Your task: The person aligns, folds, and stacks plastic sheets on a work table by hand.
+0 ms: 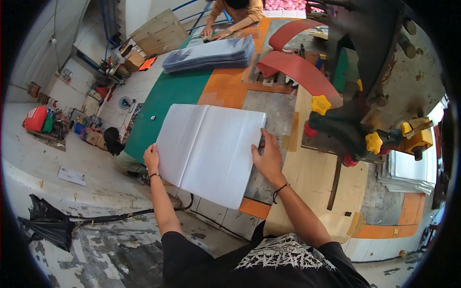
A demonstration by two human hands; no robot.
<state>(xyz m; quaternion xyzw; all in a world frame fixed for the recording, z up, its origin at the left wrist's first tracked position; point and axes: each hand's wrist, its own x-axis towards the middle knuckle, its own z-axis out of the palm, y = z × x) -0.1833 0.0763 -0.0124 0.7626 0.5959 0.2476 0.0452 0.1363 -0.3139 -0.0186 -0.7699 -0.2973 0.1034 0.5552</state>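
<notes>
A white, slightly translucent plastic sheet (211,149), with a crease down its middle, lies partly on the table and juts over the near edge. Whether it is one sheet or a thin stack I cannot tell. My left hand (151,159) is closed on its left edge. At the right edge is my right hand (269,156), thumb and fingers apart, fingertips at or very near the sheet's border. A green mat (158,113) shows beyond the sheet's left side.
Right of me stands a heavy machine (379,96) with yellow knobs and red curved strips (302,69). White sheets (408,170) are piled beyond it. A stack of clear plastic sheets (209,54) lies at the table's far side, near a co-worker's hands (216,34).
</notes>
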